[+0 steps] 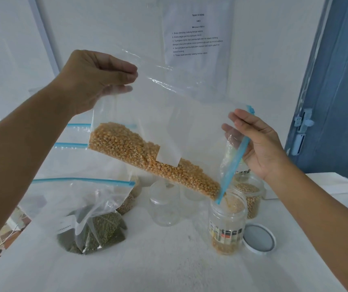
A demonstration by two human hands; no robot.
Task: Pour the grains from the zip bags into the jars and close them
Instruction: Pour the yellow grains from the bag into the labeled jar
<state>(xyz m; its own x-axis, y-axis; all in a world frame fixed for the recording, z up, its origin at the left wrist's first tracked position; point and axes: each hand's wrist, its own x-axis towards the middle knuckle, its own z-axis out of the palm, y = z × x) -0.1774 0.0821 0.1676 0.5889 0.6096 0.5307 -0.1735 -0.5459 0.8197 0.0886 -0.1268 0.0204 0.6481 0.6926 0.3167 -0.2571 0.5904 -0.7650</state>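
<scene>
on the counter at the far left, a zip bag of green grains sits sealed and unpoured, its blue strip shut across the top, and behind it at least one more bag of pale grains waits, with further blue zip strips showing behind the raised arm. that part of the task is untouched.

above them the left hand pinches the bottom corner of the corn bag, thumb and fingers curled onto the plastic, lifting that end high so the bag slopes down to the right. the yellow kernels lie banked along its lower edge and run toward the open mouth.

moving right, two clear jars stand bare in the middle of the counter, still to be filled by my judgement. next, the labelled jar takes the pour: the bag's blue zip end dips into its neck, and kernels already cover its bottom, though most of the corn is left in the bag. behind it another jar of kernels looks largely filled; i cannot tell whether it is capped.

the right hand holds the bag's mouth just above that jar, fingers gripping the blue strip and the thumb out of sight, steering the stream. a white lid lies on the counter touching the jar's right side, not yet screwed on.
</scene>
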